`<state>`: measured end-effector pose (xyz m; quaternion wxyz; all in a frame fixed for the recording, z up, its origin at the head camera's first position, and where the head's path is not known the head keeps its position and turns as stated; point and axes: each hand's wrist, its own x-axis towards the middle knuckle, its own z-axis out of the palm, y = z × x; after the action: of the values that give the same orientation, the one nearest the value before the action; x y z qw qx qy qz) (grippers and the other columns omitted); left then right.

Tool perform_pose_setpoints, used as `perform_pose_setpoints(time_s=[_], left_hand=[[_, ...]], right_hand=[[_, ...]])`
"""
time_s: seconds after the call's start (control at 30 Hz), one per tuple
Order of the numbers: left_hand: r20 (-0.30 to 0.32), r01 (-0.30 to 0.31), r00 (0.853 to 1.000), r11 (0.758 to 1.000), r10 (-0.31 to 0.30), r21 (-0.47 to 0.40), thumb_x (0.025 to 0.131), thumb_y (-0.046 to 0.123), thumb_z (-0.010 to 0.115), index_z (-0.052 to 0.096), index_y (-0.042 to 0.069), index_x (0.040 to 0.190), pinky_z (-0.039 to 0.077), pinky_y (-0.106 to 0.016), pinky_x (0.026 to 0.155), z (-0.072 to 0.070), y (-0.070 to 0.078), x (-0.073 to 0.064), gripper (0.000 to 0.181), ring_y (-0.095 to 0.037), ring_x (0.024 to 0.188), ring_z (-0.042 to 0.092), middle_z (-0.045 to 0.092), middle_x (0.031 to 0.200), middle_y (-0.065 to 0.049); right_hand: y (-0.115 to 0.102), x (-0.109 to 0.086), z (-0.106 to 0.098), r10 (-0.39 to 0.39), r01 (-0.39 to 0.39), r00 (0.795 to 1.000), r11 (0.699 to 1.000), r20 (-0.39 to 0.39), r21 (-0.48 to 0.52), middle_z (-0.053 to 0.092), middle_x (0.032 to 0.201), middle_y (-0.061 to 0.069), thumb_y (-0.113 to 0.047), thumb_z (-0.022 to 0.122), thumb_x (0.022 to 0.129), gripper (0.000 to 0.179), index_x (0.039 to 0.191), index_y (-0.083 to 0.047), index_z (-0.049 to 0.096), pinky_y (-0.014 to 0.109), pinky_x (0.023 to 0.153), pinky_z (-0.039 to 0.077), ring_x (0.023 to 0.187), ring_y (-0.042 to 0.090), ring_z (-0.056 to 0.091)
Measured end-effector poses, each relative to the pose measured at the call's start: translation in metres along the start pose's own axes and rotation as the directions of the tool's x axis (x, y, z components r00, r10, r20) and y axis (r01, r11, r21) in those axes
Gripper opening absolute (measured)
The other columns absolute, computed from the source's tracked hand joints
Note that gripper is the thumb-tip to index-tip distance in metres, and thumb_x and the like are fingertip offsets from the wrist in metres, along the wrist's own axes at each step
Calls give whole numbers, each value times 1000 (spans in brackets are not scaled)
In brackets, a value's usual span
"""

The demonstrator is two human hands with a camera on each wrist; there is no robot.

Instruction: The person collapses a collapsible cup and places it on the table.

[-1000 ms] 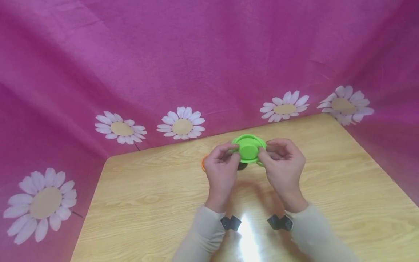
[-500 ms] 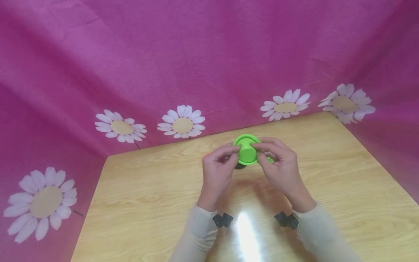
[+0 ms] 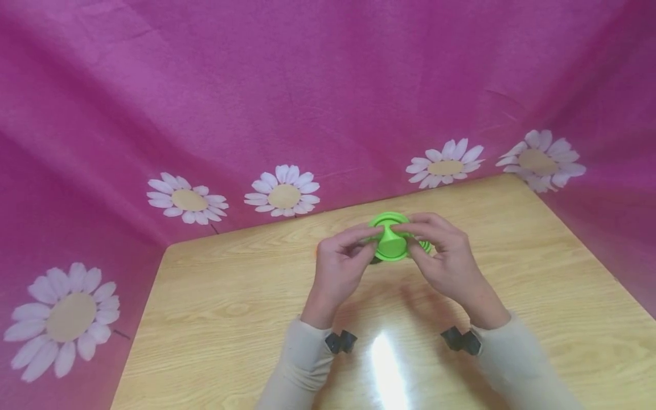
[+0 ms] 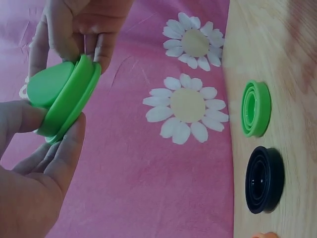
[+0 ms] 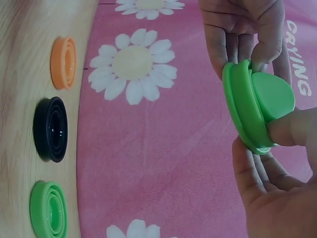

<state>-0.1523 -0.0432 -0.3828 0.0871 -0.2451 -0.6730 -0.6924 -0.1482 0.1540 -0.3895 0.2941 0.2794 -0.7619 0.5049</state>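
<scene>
A bright green collapsible cup [image 3: 392,246] with ringed walls is held up off the table between both hands. My left hand [image 3: 340,262] pinches its left side, thumb on the flat round base and fingers at the rim. On the opposite side my right hand [image 3: 447,253] pinches it the same way. In the left wrist view the cup [image 4: 69,99] is tilted, its base pushed out a little from the wider rim band. The right wrist view shows the same cup [image 5: 255,106] from the other side.
Behind the hands, a row of collapsed ringed cups lies on the wooden table [image 3: 230,319]: an orange one [image 5: 63,63], a black one [image 5: 51,129] and a second green one [image 5: 48,209]. A pink cloth [image 3: 328,102] with daisies hangs around the table.
The index fingers have moved inward over the cup, and its middle now stands out as a cone. The wrists have spread apart. More of the green cup on the table shows.
</scene>
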Motion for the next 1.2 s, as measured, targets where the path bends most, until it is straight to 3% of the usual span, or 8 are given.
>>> perform_pose_setpoints(time_s=[0.2,0.4,0.6,0.67,0.77,0.83,0.93,1.2], left_hand=[[73,-152,987,974,142,167,91,-11,63,76,-2,110,63,-31,70,-2,4,2,24,-19,89,73,72,114,-13],[129,-298,955,874,269,383,83,-15,62,77,0,108,58,-17,62,-5,9,5,32,-11,73,68,73,104,-11],[171,-381,923,759,344,529,84,-14,61,75,-5,110,53,-15,60,-2,10,3,31,-12,70,59,68,100,-14],[132,-337,940,803,313,491,85,-13,61,75,-3,110,55,-16,62,-2,9,3,31,-12,73,62,70,103,-13],[16,-158,987,949,159,272,87,-12,65,76,-3,105,61,-24,72,-5,9,2,23,-14,83,68,73,106,-13],[-57,-35,998,996,39,77,86,-12,69,75,-6,101,62,-32,78,-7,9,2,17,-18,89,71,74,104,-15],[-111,75,990,990,-88,-117,83,-14,73,70,-11,101,61,-39,84,-9,9,3,18,-21,90,71,73,101,-18],[-93,242,959,944,-268,-223,88,-5,73,66,-7,120,60,-41,86,-11,8,6,32,-24,93,72,73,108,-18]], right_hand=[[0,-1,-1,-37,39,999,996,29,-74,68,109,9,20,70,80,37,107,-4,77,16,78,51,97,22,64],[-3,0,3,-143,145,989,975,20,-169,64,104,14,12,65,83,30,108,-2,76,14,83,53,91,26,65],[-7,2,7,-272,260,962,920,1,-294,61,101,20,5,58,83,33,110,-1,75,35,62,61,80,29,66],[-7,2,6,-218,209,976,945,-7,-254,64,103,18,6,60,83,32,110,-1,76,29,62,59,81,25,66],[-8,1,1,-12,14,999,999,-31,43,70,104,16,16,63,84,30,110,5,73,22,69,60,85,20,69],[-9,1,-3,141,-127,989,957,-37,261,73,104,14,22,66,81,33,111,9,71,21,73,60,88,18,70],[-9,1,-6,278,-233,960,863,-38,449,74,102,14,26,69,79,37,113,13,67,27,73,62,88,18,72],[-9,1,-4,306,-243,950,855,-67,459,74,103,15,26,69,78,45,121,13,65,28,72,62,89,19,72]])
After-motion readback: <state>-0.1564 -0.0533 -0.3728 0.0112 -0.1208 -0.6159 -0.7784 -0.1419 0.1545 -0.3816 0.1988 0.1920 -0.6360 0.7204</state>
